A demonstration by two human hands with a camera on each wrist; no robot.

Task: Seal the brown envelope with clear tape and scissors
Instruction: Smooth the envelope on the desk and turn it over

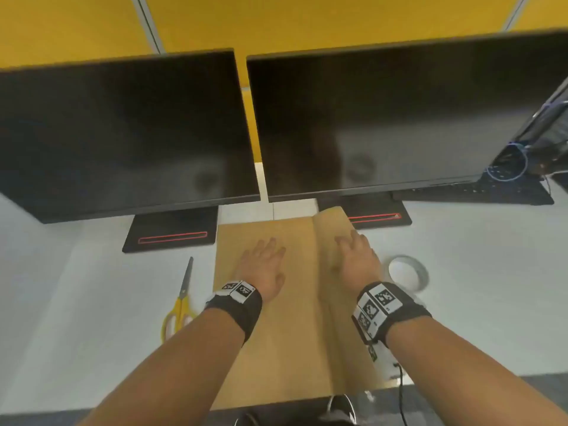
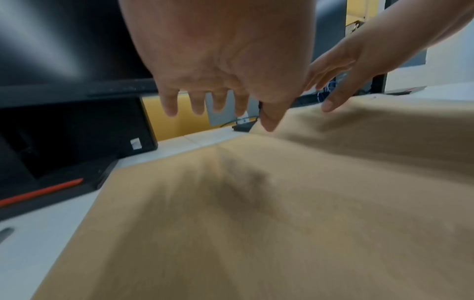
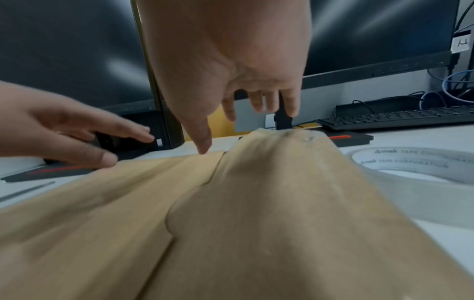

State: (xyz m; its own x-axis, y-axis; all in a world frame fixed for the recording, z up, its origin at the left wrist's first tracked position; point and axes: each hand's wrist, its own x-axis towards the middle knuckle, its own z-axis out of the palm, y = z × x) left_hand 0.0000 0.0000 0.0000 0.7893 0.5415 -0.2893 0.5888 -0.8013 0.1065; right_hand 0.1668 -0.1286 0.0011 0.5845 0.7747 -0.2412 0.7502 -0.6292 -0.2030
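Observation:
A large brown envelope (image 1: pixel 282 327) lies on the white desk (image 1: pixel 76 302) in front of me, its flap (image 1: pixel 333 229) folded over on the right side and bulging up. My left hand (image 1: pixel 261 262) hovers open, fingers spread, just over the envelope's left part. My right hand (image 1: pixel 356 256) is open over the flap, fingers straight. In the right wrist view the flap (image 3: pixel 269 182) humps under my right hand (image 3: pixel 231 81). The clear tape roll (image 1: pixel 408 272) lies right of the envelope. Yellow-handled scissors (image 1: pixel 181 299) lie to its left, blades pointing away.
Two dark monitors (image 1: pixel 123 133) stand close behind the envelope on black bases with red stripes (image 1: pixel 172 235). A black keyboard (image 1: pixel 479 192) and blue cables (image 1: pixel 507 164) are at the far right. The desk's front edge (image 1: pixel 461 376) runs below my forearms.

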